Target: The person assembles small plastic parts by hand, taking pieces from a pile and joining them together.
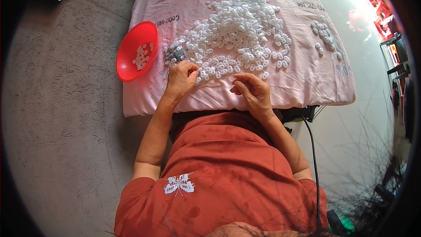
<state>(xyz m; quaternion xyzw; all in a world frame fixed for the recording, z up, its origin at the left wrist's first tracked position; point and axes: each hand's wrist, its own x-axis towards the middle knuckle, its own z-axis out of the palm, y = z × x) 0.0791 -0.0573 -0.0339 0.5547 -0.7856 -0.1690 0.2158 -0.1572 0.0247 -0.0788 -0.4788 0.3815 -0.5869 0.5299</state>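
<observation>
We are observing a large spread heap of small white oval pieces, each with two holes (241, 28), lying on a worktop covered in pink printed cloth (302, 83). The bare left hand (180, 80) is resting at the heap's near-left edge, fingers curling toward the thumb; we are not managing to tell whether it is pinching a piece. The bare right hand (257, 93) is hovering just beside the near edge, thumb and fingers bending close together, contents unclear. A dark grey tangled clump (175, 54) is lying just beyond the left hand. A round red plastic bowl (126, 59) is standing tilted at left, holding some pieces. A smaller group (323, 34) is lying apart at right.
</observation>
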